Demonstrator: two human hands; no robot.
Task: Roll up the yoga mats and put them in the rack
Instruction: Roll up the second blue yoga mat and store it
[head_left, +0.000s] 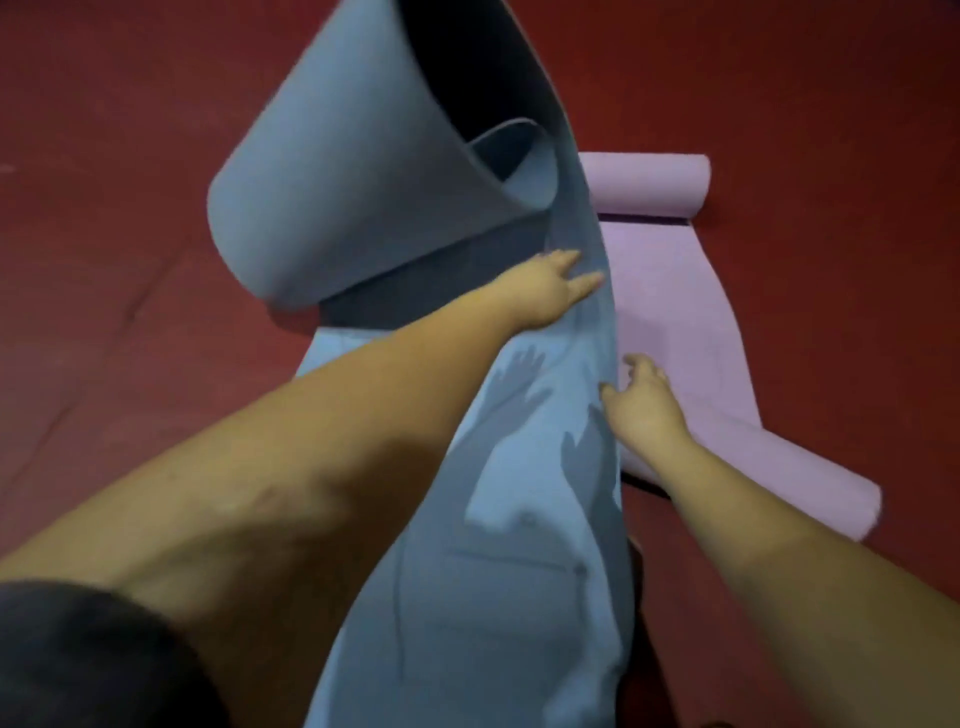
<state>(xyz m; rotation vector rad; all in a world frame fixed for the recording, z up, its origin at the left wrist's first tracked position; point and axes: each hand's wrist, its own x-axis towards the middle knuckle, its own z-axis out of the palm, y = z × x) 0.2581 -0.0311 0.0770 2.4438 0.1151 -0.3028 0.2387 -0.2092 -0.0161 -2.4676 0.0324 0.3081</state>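
Two mats on a red floor

The red floor carries a blue mat, part flat and its far end curled up in a loose, open roll, and just beside it a pink mat, curled at both ends.

Dim, warm indoor light from above. Several overlapping hand shadows on blue mat. Whole frame soft, motion-blurred. Wide-angle bending toward edges. No glare. Near dark sleeve out of focus.
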